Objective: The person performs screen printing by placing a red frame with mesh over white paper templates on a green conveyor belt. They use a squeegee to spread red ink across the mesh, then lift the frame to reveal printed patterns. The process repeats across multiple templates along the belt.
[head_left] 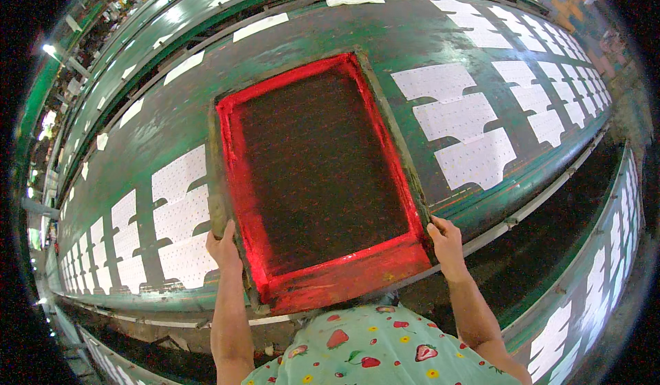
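Note:
A large screen-printing frame (323,165) is held between my two hands over the long green table. Its mesh looks dark, and wet-looking red ink lines the inner border, thickest along the near side. My left hand (225,246) is closed on the left edge of the frame close to its near corner. On the opposite edge, my right hand (445,246) grips the frame near its near right corner. White cut fabric pieces (464,127) with small dots lie in rows to the right, and more fabric pieces (182,213) lie to the left, partly covered by the frame.
The green table (289,48) runs from left to far right, with a pale rail (522,213) along its near edge. A second table (584,302) with white pieces stands at the lower right, beyond a dark gap. Another long table (158,20) lies behind.

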### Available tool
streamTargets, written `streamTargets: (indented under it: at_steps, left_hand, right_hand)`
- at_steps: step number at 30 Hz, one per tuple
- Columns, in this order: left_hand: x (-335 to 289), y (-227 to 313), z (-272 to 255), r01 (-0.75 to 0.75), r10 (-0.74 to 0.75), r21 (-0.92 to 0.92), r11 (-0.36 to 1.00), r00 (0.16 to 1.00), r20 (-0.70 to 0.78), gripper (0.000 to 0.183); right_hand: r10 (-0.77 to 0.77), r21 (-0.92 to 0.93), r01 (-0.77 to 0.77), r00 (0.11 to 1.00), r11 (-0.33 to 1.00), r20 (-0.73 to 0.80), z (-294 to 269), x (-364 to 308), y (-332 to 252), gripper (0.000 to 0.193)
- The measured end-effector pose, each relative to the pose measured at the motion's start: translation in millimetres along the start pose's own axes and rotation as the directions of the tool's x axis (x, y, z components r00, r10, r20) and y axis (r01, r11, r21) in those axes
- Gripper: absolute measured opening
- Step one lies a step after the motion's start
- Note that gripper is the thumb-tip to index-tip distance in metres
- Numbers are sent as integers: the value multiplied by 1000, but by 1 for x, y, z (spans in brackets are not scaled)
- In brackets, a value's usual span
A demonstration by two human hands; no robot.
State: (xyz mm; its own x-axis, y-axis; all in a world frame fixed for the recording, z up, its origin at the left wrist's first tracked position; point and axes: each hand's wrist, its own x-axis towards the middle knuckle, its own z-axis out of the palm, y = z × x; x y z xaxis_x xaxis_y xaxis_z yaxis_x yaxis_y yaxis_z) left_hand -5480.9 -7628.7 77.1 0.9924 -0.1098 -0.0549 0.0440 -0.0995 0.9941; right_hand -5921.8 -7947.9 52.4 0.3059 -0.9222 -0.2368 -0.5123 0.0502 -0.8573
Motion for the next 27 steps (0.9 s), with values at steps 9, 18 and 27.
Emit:
streamTargets:
  at_steps: [9, 18, 27]
  left_hand:
    - [15, -32, -5, 1, 2, 192, 981, 1000, -18, 37]
    - [8, -17, -5, -63, 100, 435, 898, 993, -63, 48]
    - [13, -26, -6, -202, 233, 282, 938, 969, -83, 40]
  right_hand:
    - [-599, -568, 670, 722, 478, 347, -1, -63, -79, 57]
    - [-538, -230, 946, 319, 228, 780, 74, -115, -119, 50]
    - [-330, -434, 868, 494, 241, 804, 125, -122, -171, 41]
